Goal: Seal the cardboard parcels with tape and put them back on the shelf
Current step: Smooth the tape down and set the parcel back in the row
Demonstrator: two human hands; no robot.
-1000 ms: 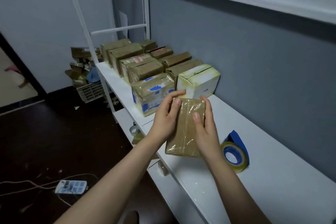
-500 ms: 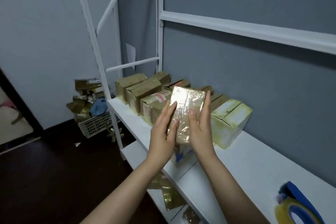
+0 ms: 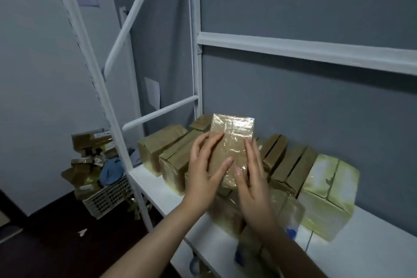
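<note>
A small brown cardboard parcel (image 3: 230,140) wrapped in shiny clear tape is held upright between both hands, above the row of parcels on the white shelf (image 3: 158,189). My left hand (image 3: 204,169) grips its left side, thumb across the front. My right hand (image 3: 251,176) grips its right side, thumb on the front. Below and behind them several taped brown parcels (image 3: 164,149) stand in rows on the shelf. A pale yellowish-white box (image 3: 327,194) sits at the right end of the rows.
White metal shelf uprights (image 3: 90,56) and a crossbar (image 3: 304,52) frame the space above. A grey wall lies close behind. On the dark floor at the left stands a white basket (image 3: 108,198) heaped with cardboard pieces. A lower shelf (image 3: 203,262) shows beneath.
Both hands have carried the parcel up and away from me, over the rows of boxes. The view has swung left and up, so the blue tape roll has left the frame.
</note>
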